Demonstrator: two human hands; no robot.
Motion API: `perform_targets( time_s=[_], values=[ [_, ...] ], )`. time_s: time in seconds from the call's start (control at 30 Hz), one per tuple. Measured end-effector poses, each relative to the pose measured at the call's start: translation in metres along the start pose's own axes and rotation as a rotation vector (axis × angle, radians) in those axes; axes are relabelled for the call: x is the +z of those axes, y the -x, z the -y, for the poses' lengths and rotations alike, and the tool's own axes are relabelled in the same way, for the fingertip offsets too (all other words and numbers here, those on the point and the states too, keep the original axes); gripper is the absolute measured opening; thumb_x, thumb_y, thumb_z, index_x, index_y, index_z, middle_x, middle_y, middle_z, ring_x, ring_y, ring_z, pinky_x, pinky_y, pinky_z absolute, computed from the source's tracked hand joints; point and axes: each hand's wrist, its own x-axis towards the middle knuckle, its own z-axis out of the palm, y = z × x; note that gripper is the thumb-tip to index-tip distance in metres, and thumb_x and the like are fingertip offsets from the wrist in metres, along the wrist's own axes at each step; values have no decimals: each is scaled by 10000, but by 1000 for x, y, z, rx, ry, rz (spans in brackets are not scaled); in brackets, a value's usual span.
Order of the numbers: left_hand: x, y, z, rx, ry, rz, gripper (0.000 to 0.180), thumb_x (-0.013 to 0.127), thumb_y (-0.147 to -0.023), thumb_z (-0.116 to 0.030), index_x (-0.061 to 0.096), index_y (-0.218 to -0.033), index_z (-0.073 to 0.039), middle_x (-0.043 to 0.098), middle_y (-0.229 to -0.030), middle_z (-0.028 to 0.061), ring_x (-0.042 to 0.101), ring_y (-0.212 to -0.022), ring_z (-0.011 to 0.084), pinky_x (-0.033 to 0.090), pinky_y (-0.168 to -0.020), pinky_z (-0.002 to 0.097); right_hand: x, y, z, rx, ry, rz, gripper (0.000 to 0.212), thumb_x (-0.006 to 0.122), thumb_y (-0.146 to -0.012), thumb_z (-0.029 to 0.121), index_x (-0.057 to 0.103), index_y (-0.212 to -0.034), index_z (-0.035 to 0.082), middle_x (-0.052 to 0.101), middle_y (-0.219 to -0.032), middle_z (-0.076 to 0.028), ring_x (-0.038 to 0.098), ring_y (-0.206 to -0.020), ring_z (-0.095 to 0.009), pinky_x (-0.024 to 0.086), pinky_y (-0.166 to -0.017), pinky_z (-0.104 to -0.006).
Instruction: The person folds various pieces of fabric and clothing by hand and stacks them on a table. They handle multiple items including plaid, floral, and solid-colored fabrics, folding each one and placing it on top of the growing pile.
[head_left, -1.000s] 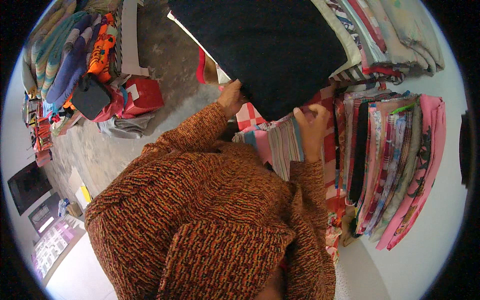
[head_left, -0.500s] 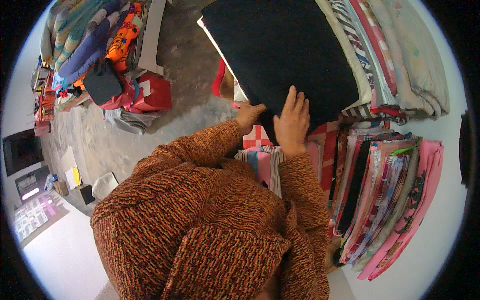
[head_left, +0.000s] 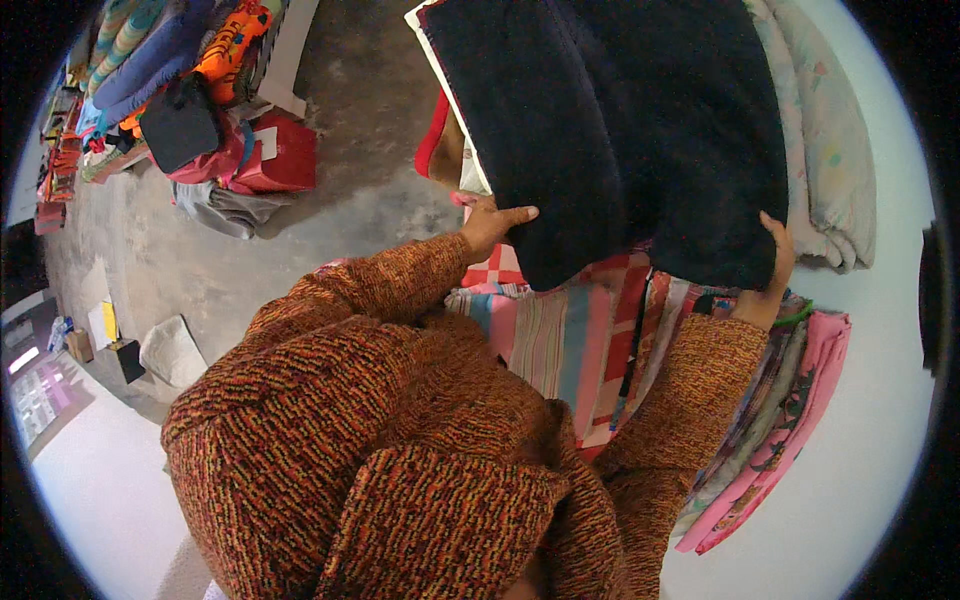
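Note:
A black cloth, soft and slightly creased, lies spread over a stack of folded fabrics at the far side. At its near left edge my left hand grips it, thumb on top and fingers underneath. My right hand holds the near right corner, its fingertips curled over the edge and the rest partly behind the cloth. Between my hands the near edge sags in folds. White fabric peeks out along the black cloth's left side. Just below it lie striped pink, blue and white folded cloths.
Folded pink fabrics stand in a row beside the white wall at the right. A pale folded cloth lies beyond the black one. Across the concrete floor, at the left, are a red box, a grey cloth and rolled textiles.
My right hand has moved from the middle of the black cloth to its near right corner. The cloth now spreads farther right, over the striped fabrics there. My left hand keeps its hold.

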Motion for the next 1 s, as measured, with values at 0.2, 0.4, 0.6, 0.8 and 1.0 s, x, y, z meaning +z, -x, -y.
perform_targets(
  time_s=[0.2, 0.4, 0.6, 0.8, 1.0],
  values=[
    [-8, -6, 8, 75, 20, 39, 507, 667, -803, -130, 463, -1244, 16, 584, -1152, 125, 589, -986, 239, 490, -865, 370, 7, -3, 2, -14, -3, 58, 275, 631, -736, 131, 579, -969, -6, 611, -921, -123, 612, -800, -247, 509, -728, -349],
    [-4, 2, -3, 29, 22, 59, 526, 671, -801, -130, 451, -1260, 3, 576, -1165, 127, 594, -997, 241, 510, -834, 376, -12, -26, -18, 51, 49, 7, 410, 620, -712, 111, 562, -1098, -13, 596, -1017, -103, 594, -867, -219, 496, -737, -323],
    [-16, 24, -41, 317, -1345, -237, 429, 663, -766, -451, 622, -707, -29, 607, -607, 164, 634, -629, 287, 506, -571, 375, -5, -12, -23, -1, -30, 122, 389, 613, -722, 98, 575, -1099, 10, 612, -996, -76, 598, -851, -207, 491, -734, -308],
    [35, -10, -79, 1174, -1501, 21, 171, 600, -799, -230, 592, -918, -108, 591, -995, 70, 564, -823, 274, 469, -675, 376, 11, 0, -20, 51, -18, 90, 396, 630, -719, 97, 580, -1105, 28, 619, -1004, -65, 603, -852, -204, 493, -743, -310],
    [71, -64, -81, 1250, -1940, 190, 257, 500, -829, -170, 594, -1066, -139, 536, -1119, 20, 521, -942, 231, 433, -795, 366, 12, 8, -20, 47, -49, 128, 432, 644, -711, 102, 576, -1131, 31, 618, -1043, -80, 608, -874, -217, 497, -772, -319]
  ],
)
